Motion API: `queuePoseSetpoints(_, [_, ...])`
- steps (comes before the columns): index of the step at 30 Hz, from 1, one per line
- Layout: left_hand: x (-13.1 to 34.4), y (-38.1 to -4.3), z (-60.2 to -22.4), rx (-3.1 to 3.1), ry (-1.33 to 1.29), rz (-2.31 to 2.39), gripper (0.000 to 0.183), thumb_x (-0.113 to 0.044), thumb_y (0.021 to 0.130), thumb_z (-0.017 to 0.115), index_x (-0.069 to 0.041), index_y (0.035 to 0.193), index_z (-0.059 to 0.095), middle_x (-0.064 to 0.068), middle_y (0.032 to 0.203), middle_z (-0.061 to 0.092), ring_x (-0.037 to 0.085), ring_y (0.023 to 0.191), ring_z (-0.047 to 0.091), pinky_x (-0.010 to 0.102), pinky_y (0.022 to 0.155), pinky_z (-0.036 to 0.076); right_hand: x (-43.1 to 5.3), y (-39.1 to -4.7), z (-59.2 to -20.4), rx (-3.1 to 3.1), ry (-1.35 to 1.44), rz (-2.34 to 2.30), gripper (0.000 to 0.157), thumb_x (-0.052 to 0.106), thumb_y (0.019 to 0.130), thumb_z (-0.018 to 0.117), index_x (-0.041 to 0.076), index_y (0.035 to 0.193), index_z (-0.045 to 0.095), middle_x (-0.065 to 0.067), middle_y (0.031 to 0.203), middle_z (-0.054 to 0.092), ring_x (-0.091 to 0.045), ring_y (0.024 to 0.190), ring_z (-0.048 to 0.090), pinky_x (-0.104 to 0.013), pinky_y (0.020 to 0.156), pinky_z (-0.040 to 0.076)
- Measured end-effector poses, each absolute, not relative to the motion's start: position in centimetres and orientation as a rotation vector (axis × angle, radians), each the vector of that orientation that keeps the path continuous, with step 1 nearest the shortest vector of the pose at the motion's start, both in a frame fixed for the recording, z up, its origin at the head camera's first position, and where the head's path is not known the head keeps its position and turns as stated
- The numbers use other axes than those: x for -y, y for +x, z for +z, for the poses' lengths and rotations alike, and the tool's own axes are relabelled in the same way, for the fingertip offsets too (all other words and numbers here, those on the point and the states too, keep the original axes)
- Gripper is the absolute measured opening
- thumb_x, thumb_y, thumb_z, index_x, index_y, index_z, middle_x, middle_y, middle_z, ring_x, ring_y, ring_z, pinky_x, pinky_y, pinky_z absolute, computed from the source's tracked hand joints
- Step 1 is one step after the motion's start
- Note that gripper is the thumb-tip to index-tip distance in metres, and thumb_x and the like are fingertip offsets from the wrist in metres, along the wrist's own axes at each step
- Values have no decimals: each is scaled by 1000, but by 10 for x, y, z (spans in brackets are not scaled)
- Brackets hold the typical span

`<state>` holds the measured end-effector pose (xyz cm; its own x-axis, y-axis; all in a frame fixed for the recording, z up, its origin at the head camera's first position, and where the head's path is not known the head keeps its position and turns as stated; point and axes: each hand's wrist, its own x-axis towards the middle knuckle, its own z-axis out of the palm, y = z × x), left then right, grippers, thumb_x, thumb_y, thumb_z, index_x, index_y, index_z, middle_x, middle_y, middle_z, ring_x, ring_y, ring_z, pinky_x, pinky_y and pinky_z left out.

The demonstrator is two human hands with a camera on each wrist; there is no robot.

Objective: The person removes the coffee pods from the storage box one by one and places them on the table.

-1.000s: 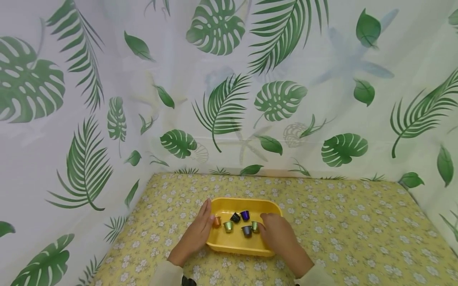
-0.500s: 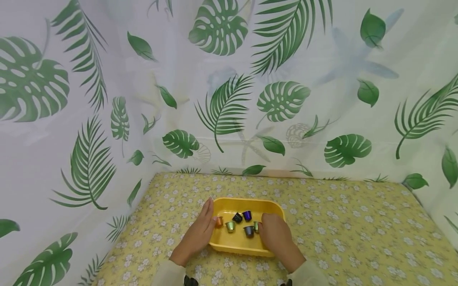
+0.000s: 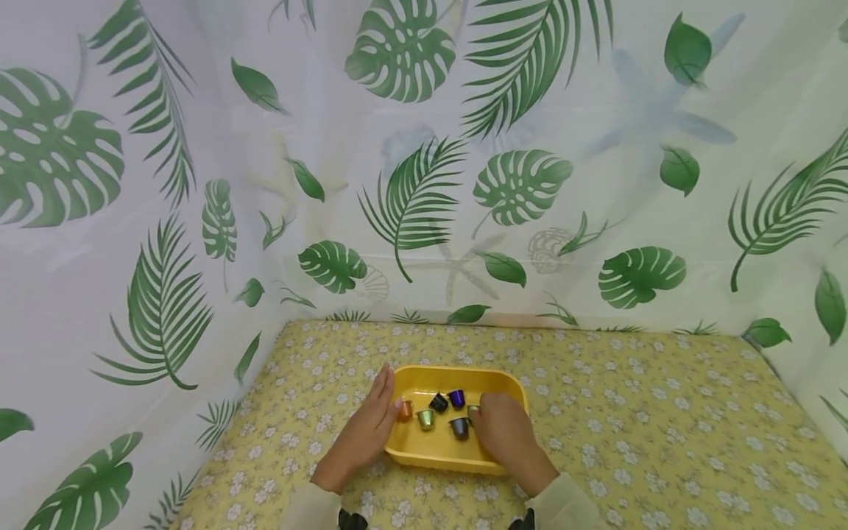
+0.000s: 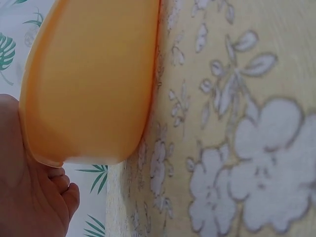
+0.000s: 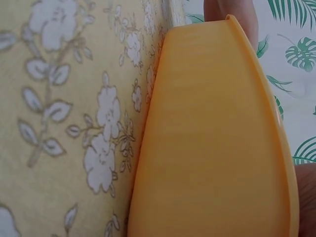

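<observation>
While left hand [image 3: 361, 434] is resting straight-fingered against left end of yellow tray [image 3: 437, 446], right hand [image 3: 507, 428] is bending fingers inside tray's right side, at half-hidden green capsule [image 3: 473, 410]; cannot tell if pinching it. Orange capsule [image 3: 405, 411], second green capsule [image 3: 426, 420], black capsule [image 3: 439, 403], purple capsule [image 3: 457, 399], grey capsule [image 3: 460, 428] are lying between hands. Tray is sitting on floral cloth [image 3: 636, 442].

Head view: right hand [image 3: 506, 430] hides its own grip and most of a green capsule [image 3: 473, 410]; can't tell if it's pinched. Any capsule print is too small to read. Sleeves [image 3: 566, 508] cut off by bottom edge. Wrist views: yellow tray [image 4: 94, 89] clipped, its walls hiding all contents; left hand [image 4: 29, 195] cropped in left one.
</observation>
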<state>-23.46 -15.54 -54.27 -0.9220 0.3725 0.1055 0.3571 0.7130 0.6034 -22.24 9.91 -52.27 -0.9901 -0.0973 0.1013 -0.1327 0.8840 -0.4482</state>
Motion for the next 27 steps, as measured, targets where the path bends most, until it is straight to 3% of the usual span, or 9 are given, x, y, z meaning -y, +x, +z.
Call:
queuePoseSetpoints(14, [152, -233, -545, -2901, 628, 1047, 60, -33, 114, 32, -11, 163, 6, 0, 169, -5, 26, 155, 10, 51, 122, 21, -98, -225, -531, 2919, 209, 824, 44, 17, 96, 72, 12, 59, 49, 1, 50, 38, -11, 42, 36, -24, 42, 28])
queuePoseSetpoints(27, [152, -232, -545, -2899, 632, 1048, 60, -32, 114, 32, -10, 163, 7, 2, 170, -3, 26, 155, 11, 51, 122, 23, -98, -226, -532, 2910, 247, 793, 17, 12, 93, 76, 6, 82, 65, 0, 66, 53, -12, 54, 45, -27, 51, 35])
